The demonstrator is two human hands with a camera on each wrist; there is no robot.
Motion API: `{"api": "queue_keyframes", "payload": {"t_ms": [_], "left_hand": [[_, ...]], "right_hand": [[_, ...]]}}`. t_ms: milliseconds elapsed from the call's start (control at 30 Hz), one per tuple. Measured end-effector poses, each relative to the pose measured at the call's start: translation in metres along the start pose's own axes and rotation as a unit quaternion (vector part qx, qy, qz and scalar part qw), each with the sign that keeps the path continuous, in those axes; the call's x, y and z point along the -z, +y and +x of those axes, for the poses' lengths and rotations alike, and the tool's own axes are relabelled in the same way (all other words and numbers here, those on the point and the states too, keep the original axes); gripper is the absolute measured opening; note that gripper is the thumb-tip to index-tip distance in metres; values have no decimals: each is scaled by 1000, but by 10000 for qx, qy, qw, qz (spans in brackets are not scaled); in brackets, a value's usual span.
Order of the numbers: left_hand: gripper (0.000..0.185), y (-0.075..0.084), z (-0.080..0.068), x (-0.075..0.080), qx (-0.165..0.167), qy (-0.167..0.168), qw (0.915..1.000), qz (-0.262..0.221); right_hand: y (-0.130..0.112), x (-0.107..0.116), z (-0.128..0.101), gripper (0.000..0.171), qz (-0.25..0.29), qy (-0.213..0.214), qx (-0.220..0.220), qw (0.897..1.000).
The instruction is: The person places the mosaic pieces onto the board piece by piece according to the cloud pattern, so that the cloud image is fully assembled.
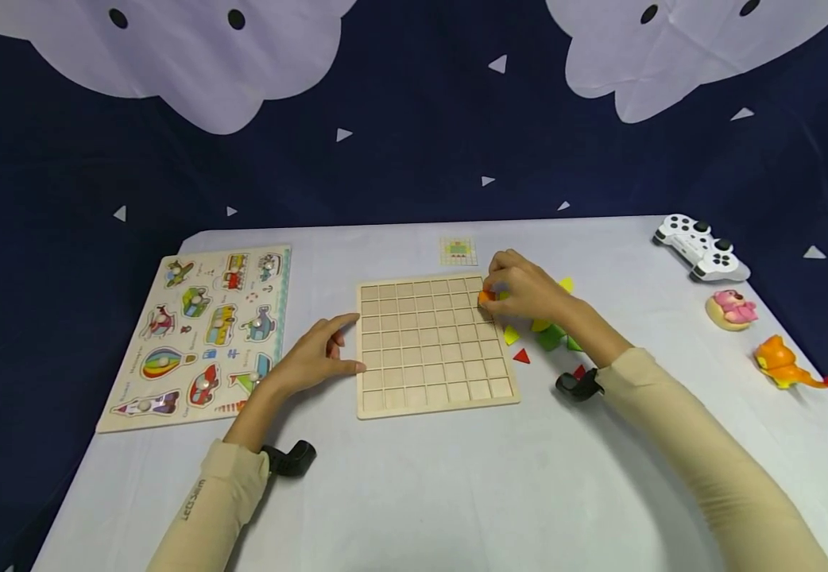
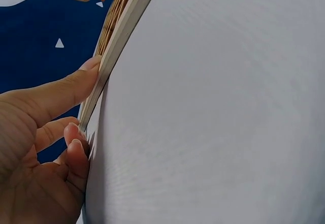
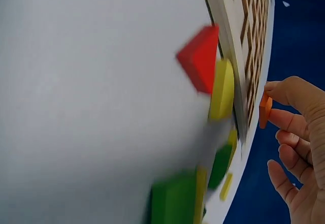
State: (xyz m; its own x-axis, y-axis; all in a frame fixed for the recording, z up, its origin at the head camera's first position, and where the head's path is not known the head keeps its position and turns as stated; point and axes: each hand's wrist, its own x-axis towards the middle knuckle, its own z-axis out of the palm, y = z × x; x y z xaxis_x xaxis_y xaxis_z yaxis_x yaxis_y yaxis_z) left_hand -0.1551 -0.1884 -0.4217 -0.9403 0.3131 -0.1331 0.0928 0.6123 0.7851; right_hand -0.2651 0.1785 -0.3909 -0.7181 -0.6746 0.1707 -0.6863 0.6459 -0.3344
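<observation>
A wooden grid board (image 1: 431, 345) with many square cells lies flat on the white table. At its left edge, my left hand (image 1: 311, 356) rests its thumb and index finger against the rim, its other fingers loosely bent. Over the board's upper right edge, my right hand (image 1: 526, 290) pinches a small orange block (image 3: 264, 113) between thumb and fingertips. Beneath and beside that hand lie loose blocks, among them a red triangle (image 1: 522, 356), a yellow piece (image 1: 511, 335) and a green piece (image 1: 549, 338). The hand and wrist partly cover this pile.
A small printed pattern card (image 1: 458, 252) lies behind the board. On the left is a picture peg puzzle (image 1: 207, 334). A white game controller (image 1: 702, 248), a pink toy (image 1: 732, 309) and an orange toy (image 1: 786, 363) are along the right side. A dark blue curtain (image 1: 414, 159) hangs behind.
</observation>
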Motion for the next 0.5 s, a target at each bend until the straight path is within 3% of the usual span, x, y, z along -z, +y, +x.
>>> {"api": "queue_keyframes", "payload": {"t_ms": [500], "left_hand": [[86,0,1,-1,19,19,10000,-64]], "right_hand": [[-34,-15,31,23,-57,-119,555,9984]]}}
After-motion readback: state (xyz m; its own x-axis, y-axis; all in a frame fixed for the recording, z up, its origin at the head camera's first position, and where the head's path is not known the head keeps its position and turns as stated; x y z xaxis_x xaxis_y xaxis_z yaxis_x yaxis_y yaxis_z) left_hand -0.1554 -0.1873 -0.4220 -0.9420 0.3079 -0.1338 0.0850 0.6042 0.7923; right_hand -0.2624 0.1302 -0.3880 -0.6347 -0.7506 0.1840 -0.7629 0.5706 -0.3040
